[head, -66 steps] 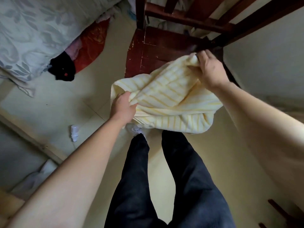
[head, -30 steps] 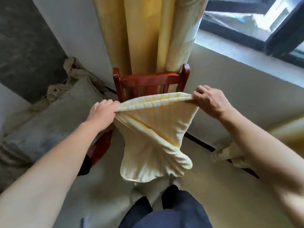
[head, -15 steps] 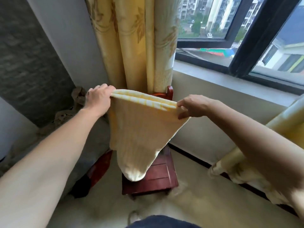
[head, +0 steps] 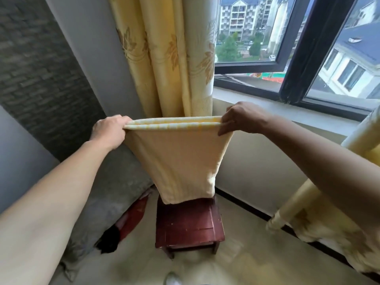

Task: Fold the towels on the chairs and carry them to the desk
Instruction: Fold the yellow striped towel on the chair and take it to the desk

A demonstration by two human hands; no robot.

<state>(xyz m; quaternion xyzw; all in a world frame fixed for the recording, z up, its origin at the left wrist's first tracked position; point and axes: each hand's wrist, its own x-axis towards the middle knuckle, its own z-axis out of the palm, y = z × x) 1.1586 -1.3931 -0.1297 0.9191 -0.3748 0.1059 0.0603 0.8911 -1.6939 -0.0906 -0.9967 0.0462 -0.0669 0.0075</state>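
A pale yellow striped towel (head: 181, 159) hangs doubled over in the air above a dark red wooden chair (head: 189, 225). My left hand (head: 110, 131) pinches its top left corners and my right hand (head: 238, 118) pinches its top right corners, so the top edge is stretched level between them. The towel's lower fold hangs just over the back of the chair seat. The chair's backrest is hidden behind the towel. No desk is in view.
Yellow curtains (head: 170, 56) hang behind the chair, beside a window (head: 267, 38) with a grey sill (head: 287, 108). A grey cushion (head: 107, 202) leans at the left with red and black cloth under it. More yellow curtain (head: 329, 212) lies at the right. Tiled floor (head: 236, 262) lies in front.
I have lifted the towel off the chair seat and raised it. Both hands have pulled the top edge straight and level, and the hanging part has smoothed flat.
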